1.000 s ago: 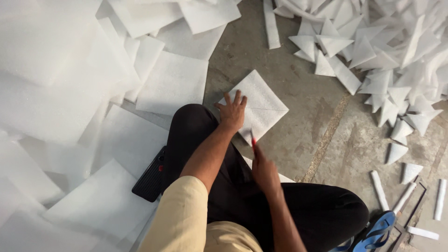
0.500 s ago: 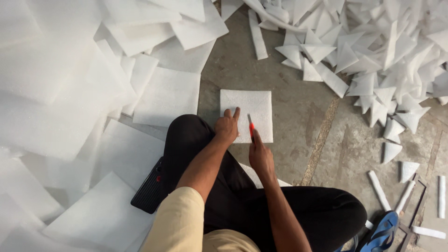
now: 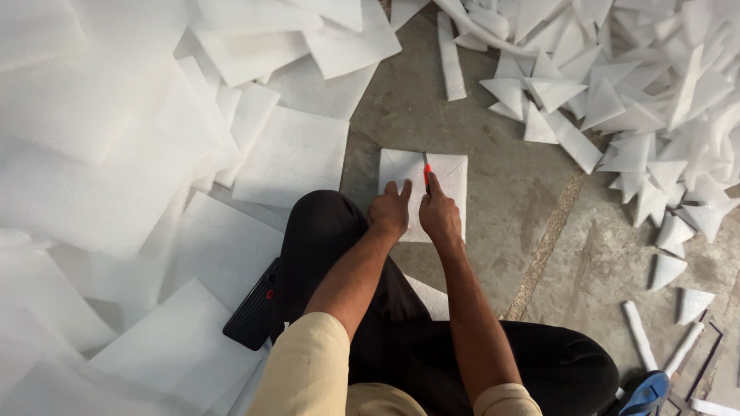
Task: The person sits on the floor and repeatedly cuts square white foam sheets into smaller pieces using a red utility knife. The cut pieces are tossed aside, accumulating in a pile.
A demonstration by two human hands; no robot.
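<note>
A white square foam sheet (image 3: 449,173) lies flat on the concrete floor in front of my knees. My left hand (image 3: 389,211) presses down on its near left part, fingers spread on the foam. My right hand (image 3: 439,216) grips a small red-handled knife (image 3: 426,172), its blade set upright on the sheet near the far edge, along the middle. Faint diagonal creases cross the sheet.
Large white foam sheets (image 3: 123,154) are heaped on the left. A pile of cut foam triangles (image 3: 632,85) and strips fills the upper right. A black ribbed block (image 3: 253,312) sits by my left leg; a blue sandal (image 3: 646,393) is at lower right.
The foam sheet was turned and laid square on the floor. My right hand came forward and set the knife on the sheet; my left hand settled flat on it.
</note>
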